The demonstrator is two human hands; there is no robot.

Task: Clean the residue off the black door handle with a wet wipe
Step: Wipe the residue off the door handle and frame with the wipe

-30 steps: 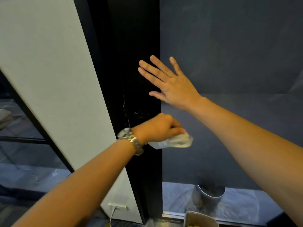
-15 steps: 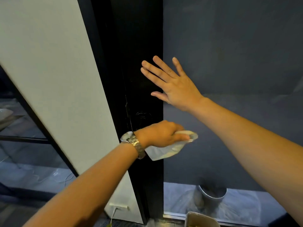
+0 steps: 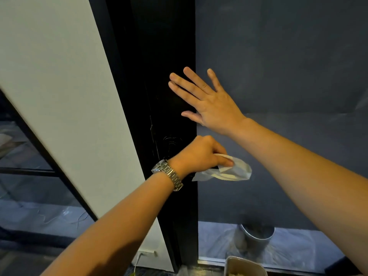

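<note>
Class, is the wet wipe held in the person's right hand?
No, the left hand grips the wet wipe; the right hand lies flat and open.

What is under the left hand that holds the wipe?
Under the left hand only the wipe shows, hanging out to the right against the black door edge. The handle itself is covered by hand and wipe.

The right hand lies flat on the door, above the left hand holding the wet wipe.
</note>
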